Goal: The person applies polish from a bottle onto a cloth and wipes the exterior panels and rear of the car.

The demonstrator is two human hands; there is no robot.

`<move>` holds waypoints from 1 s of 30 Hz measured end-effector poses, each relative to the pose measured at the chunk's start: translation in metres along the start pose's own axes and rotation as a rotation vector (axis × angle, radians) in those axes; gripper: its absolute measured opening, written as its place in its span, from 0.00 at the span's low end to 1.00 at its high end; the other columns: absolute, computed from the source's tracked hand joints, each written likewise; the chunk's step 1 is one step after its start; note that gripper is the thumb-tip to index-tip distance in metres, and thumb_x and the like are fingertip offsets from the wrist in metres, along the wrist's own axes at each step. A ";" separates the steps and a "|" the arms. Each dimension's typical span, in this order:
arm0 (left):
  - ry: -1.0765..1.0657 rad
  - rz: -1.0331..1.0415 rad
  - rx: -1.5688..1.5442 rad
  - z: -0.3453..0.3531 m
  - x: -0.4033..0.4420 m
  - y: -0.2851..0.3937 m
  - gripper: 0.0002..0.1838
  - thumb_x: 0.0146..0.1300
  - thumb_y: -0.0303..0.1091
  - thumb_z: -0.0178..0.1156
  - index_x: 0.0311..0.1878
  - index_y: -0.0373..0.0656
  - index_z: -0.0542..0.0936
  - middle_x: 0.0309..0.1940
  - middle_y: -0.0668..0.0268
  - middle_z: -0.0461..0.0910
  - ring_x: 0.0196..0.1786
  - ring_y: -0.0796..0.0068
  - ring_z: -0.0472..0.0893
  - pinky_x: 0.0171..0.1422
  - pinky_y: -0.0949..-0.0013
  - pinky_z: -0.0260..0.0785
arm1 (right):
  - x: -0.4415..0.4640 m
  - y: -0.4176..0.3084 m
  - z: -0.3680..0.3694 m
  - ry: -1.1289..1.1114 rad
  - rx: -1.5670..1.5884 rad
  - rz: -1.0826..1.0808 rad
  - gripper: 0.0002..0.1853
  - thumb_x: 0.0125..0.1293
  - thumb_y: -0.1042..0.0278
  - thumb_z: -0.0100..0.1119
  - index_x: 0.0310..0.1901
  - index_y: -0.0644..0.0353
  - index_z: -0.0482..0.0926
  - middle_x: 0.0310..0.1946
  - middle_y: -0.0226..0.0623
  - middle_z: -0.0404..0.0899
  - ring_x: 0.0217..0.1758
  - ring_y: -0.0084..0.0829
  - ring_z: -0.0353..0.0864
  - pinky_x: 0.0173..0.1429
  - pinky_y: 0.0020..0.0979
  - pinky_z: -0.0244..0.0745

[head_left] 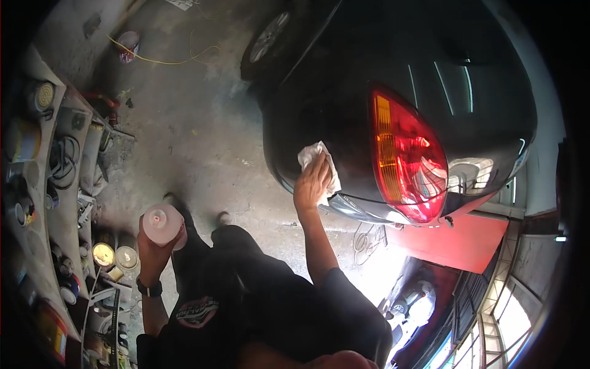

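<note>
My right hand (pixel 312 183) presses a crumpled white cloth (pixel 326 161) against the dark car body (pixel 332 111), left of the red and amber tail light (pixel 409 154). The fingers lie over the cloth, which sticks out above and beside them. Low on the left, my left hand (pixel 153 249) is wrapped round a whitish translucent bottle (pixel 163 222), seen from its top, away from the car. A dark band is on the left wrist.
Shelves (pixel 52 203) with cans and coiled cable line the left side. A bucket (pixel 128 46) and a yellow cord (pixel 163 61) are on the concrete floor. A red panel (pixel 455 240) lies beyond the car's rear, with another vehicle (pixel 409 307) outside.
</note>
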State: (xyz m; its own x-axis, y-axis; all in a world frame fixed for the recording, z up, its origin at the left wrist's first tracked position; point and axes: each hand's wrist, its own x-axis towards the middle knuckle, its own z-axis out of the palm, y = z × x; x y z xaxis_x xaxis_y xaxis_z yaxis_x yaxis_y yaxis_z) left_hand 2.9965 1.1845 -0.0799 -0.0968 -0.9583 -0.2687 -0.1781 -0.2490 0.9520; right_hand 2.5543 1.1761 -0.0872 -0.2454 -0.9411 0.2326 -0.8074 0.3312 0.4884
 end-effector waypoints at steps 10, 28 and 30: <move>-0.058 -0.017 -0.050 0.002 0.003 -0.030 0.35 0.54 0.34 0.82 0.61 0.39 0.73 0.52 0.58 0.82 0.55 0.63 0.83 0.62 0.61 0.75 | 0.119 0.018 0.000 0.015 0.084 -0.196 0.37 0.68 0.73 0.58 0.76 0.79 0.57 0.82 0.55 0.49 0.84 0.50 0.54 0.84 0.42 0.57; -0.295 0.144 -0.061 0.027 0.023 0.022 0.34 0.52 0.29 0.81 0.61 0.38 0.74 0.52 0.59 0.84 0.55 0.66 0.85 0.61 0.63 0.77 | 0.021 0.070 0.014 -0.156 0.051 -0.450 0.36 0.68 0.73 0.51 0.79 0.64 0.59 0.84 0.40 0.52 0.77 0.31 0.71 0.71 0.33 0.74; -0.271 0.173 -0.066 0.031 0.020 0.030 0.36 0.51 0.30 0.81 0.62 0.38 0.73 0.52 0.58 0.85 0.55 0.66 0.86 0.61 0.62 0.78 | 0.001 0.099 -0.019 -0.454 0.012 -0.309 0.37 0.67 0.73 0.52 0.79 0.54 0.63 0.84 0.26 0.54 0.72 0.21 0.76 0.62 0.31 0.82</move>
State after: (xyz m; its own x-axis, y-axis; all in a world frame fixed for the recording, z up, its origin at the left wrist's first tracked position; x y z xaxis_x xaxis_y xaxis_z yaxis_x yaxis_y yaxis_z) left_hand 2.9583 1.1618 -0.0612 -0.3783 -0.9175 -0.1232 -0.0729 -0.1032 0.9920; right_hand 2.4843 1.2093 -0.0228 -0.2008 -0.9301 -0.3074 -0.8838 0.0366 0.4665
